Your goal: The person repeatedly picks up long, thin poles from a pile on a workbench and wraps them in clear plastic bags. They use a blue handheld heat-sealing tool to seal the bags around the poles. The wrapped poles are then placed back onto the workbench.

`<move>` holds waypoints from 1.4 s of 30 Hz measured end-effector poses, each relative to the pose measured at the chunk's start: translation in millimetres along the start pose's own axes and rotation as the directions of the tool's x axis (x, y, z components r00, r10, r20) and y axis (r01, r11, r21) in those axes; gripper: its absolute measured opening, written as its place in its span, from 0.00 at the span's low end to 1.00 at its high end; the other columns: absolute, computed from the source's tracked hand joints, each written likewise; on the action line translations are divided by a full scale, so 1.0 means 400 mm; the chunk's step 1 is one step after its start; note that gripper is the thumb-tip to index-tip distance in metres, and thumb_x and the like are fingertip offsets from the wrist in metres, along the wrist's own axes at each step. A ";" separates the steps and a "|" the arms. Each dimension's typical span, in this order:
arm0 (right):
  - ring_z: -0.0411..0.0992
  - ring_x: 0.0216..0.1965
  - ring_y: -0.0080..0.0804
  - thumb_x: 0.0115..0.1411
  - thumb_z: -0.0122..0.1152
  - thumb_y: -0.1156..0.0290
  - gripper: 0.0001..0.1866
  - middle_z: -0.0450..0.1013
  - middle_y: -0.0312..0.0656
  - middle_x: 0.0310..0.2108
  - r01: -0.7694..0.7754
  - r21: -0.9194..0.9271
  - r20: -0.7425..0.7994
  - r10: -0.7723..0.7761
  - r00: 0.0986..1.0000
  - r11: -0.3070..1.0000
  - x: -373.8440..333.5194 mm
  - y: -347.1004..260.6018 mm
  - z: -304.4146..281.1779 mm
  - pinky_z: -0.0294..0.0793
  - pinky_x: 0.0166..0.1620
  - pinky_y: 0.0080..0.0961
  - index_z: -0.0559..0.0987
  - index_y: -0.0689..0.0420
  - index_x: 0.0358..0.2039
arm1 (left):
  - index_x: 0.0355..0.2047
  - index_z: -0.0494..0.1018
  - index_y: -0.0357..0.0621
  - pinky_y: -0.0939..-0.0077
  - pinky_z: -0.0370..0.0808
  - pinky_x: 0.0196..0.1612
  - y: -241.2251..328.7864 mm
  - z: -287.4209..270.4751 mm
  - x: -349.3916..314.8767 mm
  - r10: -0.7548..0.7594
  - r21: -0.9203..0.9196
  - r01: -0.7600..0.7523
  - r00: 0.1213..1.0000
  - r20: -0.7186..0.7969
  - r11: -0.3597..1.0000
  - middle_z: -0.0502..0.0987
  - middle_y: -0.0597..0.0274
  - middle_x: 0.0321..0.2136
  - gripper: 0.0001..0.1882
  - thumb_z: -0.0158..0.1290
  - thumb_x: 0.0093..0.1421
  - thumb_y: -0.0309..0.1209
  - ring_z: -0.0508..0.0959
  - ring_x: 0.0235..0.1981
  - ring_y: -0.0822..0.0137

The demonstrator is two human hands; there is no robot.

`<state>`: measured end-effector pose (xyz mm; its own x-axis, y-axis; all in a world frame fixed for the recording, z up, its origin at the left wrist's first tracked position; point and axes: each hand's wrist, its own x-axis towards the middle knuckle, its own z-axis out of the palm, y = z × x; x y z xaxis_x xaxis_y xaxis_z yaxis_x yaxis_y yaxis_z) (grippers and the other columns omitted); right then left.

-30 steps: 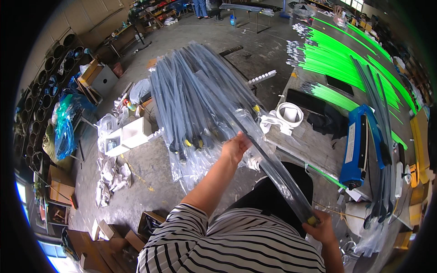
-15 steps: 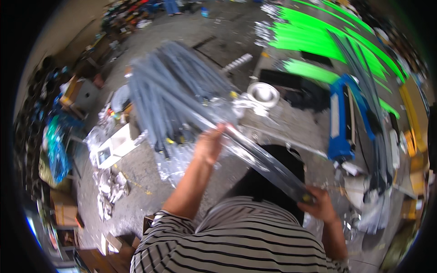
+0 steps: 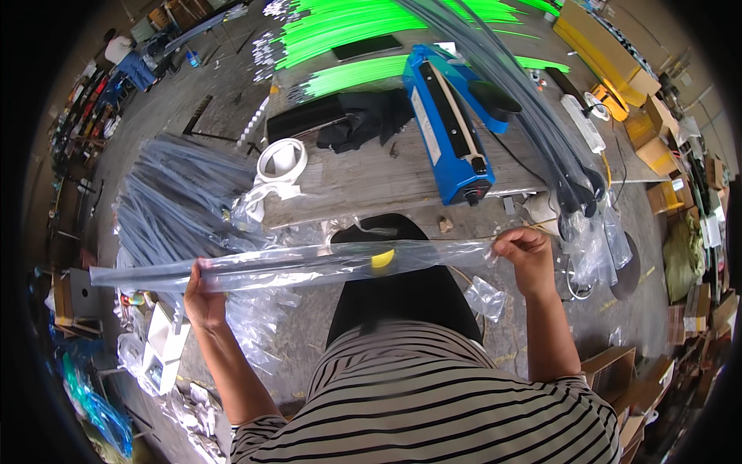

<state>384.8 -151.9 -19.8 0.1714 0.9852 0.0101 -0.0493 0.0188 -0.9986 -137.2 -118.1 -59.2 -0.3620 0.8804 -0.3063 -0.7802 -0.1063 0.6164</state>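
A long clear plastic sleeve point(image 3: 325, 261) stretches nearly level across my lap, with a dark strip inside its left part and a yellow spot near its middle. My left hand point(image 3: 204, 298) grips the sleeve toward its left part, thumb over the front. At the other end, my right hand point(image 3: 525, 251) pinches the flat, empty-looking film between thumb and fingers. Beyond it on the bench stands a blue impulse heat sealer point(image 3: 444, 131) with a black pressing arm.
Many bagged grey strips point(image 3: 182, 201) lie heaped at the left. On the bench point(image 3: 363, 185) are a white tape roll point(image 3: 280, 160), black cloth point(image 3: 367, 120), bright green rods point(image 3: 348, 31) and more bagged dark strips point(image 3: 533, 108) at right. A person point(image 3: 127, 58) is far off at left.
My view has turned right toward the sealer. The sleeve has swung from a slant to nearly level, and my right hand has risen and now pinches the sleeve's film end.
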 end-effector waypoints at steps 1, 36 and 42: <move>0.70 0.24 0.21 0.53 0.54 0.74 0.06 0.72 0.39 0.21 -0.014 0.077 -0.070 0.020 0.997 0.997 -0.003 0.000 -0.002 0.70 0.30 0.17 0.75 0.63 0.23 | 0.38 0.69 0.33 0.69 0.66 0.48 -0.005 -0.006 0.003 0.004 -0.008 -0.005 1.000 -0.007 1.000 0.74 0.56 0.35 0.12 0.47 0.55 0.27 0.72 0.39 0.65; 0.69 0.19 0.24 0.41 0.65 0.70 0.08 0.72 0.39 0.16 -0.145 -0.174 -0.156 0.118 0.981 0.974 -0.088 0.029 0.020 0.68 0.25 0.21 0.77 0.60 0.19 | 0.45 0.63 0.32 0.71 0.62 0.48 0.005 -0.012 0.065 0.252 0.335 -0.307 0.947 0.197 0.891 0.68 0.57 0.41 0.17 0.47 0.56 0.27 0.67 0.43 0.67; 0.70 0.21 0.29 0.40 0.65 0.68 0.09 0.71 0.40 0.17 -0.065 -0.327 -0.207 -0.005 0.978 0.943 -0.084 0.045 0.022 0.69 0.27 0.23 0.77 0.59 0.19 | 0.41 0.66 0.31 0.74 0.64 0.42 -0.083 0.068 0.024 0.353 0.493 -0.415 0.910 0.218 0.765 0.69 0.58 0.35 0.14 0.48 0.56 0.28 0.67 0.37 0.68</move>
<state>369.5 -183.2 -37.7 0.3716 0.9284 0.0038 0.2645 -0.1019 -0.9590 -100.8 -93.6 -62.9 -0.4939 0.8641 0.0967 -0.1949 -0.2184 0.9562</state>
